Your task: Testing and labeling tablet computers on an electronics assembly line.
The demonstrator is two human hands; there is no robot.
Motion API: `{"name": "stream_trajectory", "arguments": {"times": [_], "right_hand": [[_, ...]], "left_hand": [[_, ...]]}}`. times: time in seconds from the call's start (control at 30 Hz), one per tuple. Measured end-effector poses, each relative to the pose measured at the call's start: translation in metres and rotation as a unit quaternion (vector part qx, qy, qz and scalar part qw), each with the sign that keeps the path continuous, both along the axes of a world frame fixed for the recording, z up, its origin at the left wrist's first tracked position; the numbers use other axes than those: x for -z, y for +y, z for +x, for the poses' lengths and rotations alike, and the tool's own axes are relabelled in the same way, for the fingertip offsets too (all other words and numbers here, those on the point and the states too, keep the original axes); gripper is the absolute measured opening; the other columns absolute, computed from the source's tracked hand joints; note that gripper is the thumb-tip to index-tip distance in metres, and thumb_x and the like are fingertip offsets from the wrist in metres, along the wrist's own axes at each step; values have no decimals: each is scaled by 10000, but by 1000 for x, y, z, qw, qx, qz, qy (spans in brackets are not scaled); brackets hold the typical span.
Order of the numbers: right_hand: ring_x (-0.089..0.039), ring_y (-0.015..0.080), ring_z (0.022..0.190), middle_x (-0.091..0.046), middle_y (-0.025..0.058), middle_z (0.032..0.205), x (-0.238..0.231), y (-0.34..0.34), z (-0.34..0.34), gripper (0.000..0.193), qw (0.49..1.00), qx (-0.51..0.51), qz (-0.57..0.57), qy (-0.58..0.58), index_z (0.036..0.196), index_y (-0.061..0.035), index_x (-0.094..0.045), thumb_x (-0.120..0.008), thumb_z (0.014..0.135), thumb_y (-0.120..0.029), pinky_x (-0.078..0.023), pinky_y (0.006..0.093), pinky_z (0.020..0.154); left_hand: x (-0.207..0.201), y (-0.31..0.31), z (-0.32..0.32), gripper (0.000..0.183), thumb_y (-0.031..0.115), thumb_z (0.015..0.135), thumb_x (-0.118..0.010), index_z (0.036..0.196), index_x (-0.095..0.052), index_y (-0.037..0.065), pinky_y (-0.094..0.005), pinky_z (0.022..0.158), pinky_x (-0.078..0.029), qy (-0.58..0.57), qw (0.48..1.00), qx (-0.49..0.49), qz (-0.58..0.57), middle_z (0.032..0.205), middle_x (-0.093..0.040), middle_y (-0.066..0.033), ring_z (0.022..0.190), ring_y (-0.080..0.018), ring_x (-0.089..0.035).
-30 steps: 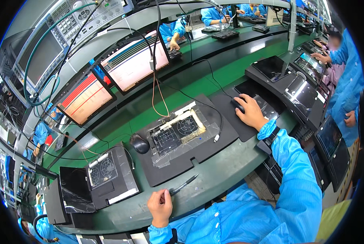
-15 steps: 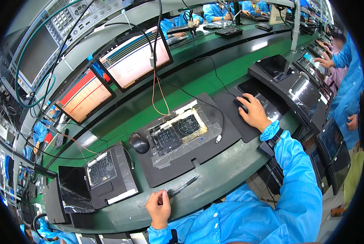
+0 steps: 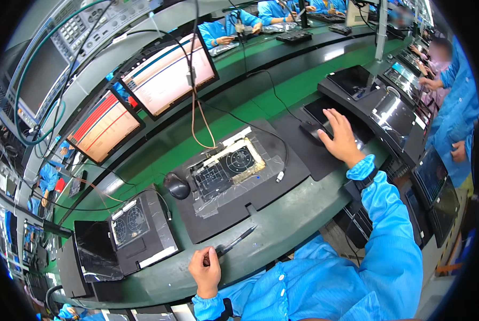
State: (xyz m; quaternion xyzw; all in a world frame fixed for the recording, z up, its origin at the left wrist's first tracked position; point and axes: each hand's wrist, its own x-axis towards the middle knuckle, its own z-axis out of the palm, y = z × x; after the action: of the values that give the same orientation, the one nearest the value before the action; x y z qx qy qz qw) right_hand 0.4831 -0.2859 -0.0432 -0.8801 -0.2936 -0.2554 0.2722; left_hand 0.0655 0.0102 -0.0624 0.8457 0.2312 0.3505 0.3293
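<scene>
My right hand [image 3: 342, 138] is open, fingers spread, just right of a black corded mouse [image 3: 309, 127]. It hovers over or rests by a dark glossy panel [image 3: 327, 113]; contact cannot be made out. At the bench's near edge, my left hand [image 3: 205, 273] is closed, fingers curled toward the thumb; whatever it may hold is hidden. A pen [image 3: 239, 239] lies slanted on the bench, its lower end close to my left fingertips. Between my hands and farther back sits a black pad [image 3: 223, 227] bearing a taped plate with round and grid patterns [image 3: 238, 162].
A second black mouse [image 3: 176, 185] lies at the pad's left. Farther left are another patterned pad [image 3: 153, 241] and a dark screen panel [image 3: 96, 251]. Two lit monitors [image 3: 170, 75] stand behind, with cables hanging down. Dark panels on a stand [image 3: 357, 83] and co-workers [image 3: 453, 117] are at right.
My right hand has come off the mouse, moving right with its fingers opening out. My left hand stays curled beside the pen. The whole view has shifted slightly.
</scene>
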Motion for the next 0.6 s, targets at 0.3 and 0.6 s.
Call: {"name": "stream_trajectory", "arguments": {"times": [0.3, 0.6], "right_hand": [[-591, 436, 1255, -567, 276, 1398, -24, -85, 5, 817, 958, -9, -226, 174, 1399, 46, -557, -745, 854, -533, -482, 460, 1069], [-724, 394, 815, -707, 218, 894, -40, -44, 3, 199, 966, 124, -227, -9, 967, 2, -618, -657, 837, -144, -587, 480, 737]], "left_hand": [[4, 3, 0, 55, 38, 953, -704, 924, -707, -8, -271, 548, -421, -18, 1000, 2, 21, 759, -615, -68, 624, -136, -549], [-12, -17, -8, 29, 8, 942, -698, 935, -697, -20, -293, 619, -454, -35, 999, 25, 20, 770, -634, -83, 674, -156, -578]]}}
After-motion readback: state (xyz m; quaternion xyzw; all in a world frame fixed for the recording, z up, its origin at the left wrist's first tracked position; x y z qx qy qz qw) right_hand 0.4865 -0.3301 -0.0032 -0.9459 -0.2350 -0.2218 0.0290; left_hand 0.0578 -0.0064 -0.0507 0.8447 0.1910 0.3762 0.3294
